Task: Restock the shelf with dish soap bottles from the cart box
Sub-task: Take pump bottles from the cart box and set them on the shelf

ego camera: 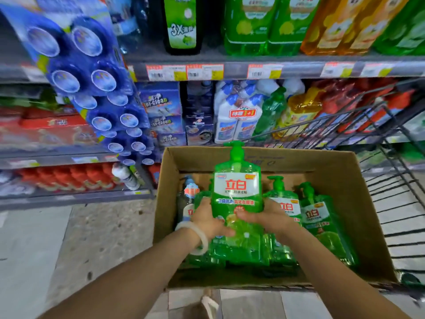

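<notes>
Head cam is all we get here, so: both hands are wrapped round one green dish soap bottle [236, 194], left hand [208, 218] on its left flank, right hand [264, 218] on the right, thumbs across the front below the label, and it's upright over the cardboard box [358, 203] in the wire cart [395, 176], pump top poking above the far box wall. More green bottles [317, 217] sit around it in the box. Biggest risk imo is the grip being low on a smooth plastic body, so a top-heavy pump bottle could tip forward or slide out on the way to the shelf [276, 70]. It could also clip the box wall or knock a neighbour over. The hanging blue packs [92, 88] crowd the left side too. Hard to say which shelf slot it's meant for, the upper rows are blurry and cut off, price tags unreadable, and the fingers behind the bottle are hidden, same for the box bottom
</notes>
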